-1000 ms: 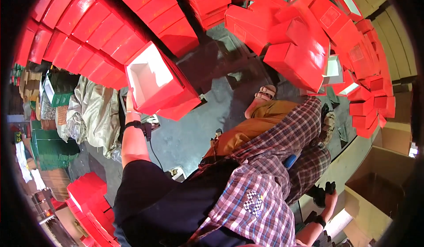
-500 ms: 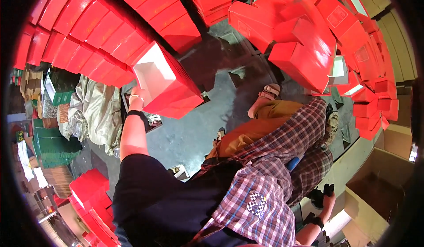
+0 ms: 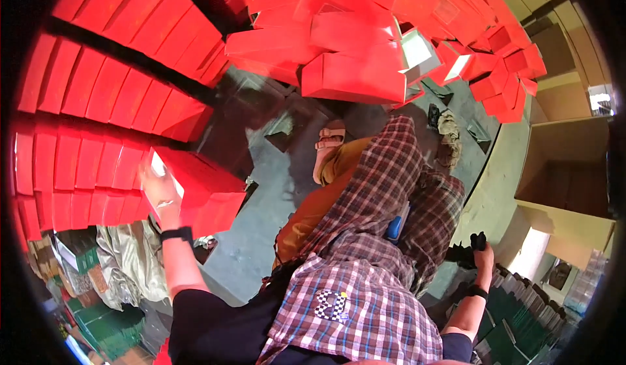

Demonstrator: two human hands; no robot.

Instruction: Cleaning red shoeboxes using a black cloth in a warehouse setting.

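Red box (image 3: 199, 192) held up in my left hand (image 3: 158, 189), beside the stacked wall of red boxes (image 3: 91, 136).

From my remote seat, nearest to me is the plaid shirt (image 3: 365, 280), with my left forearm rising from the lower edge, a black wrist band (image 3: 176, 234) on it; that hand grips the open end of the red box, fingers wrapped on its edge, the box tilted and touching the stacked rows at my left. My right hand (image 3: 479, 251) is low at my right, closed on a small dark object (image 3: 464, 253) I cannot identify, just above green packs (image 3: 521, 313). Farther out lie the grey floor (image 3: 261, 247), a sandalled foot (image 3: 329, 143), a loose heap of red boxes (image 3: 365, 45) and open cardboard cartons (image 3: 567, 169).
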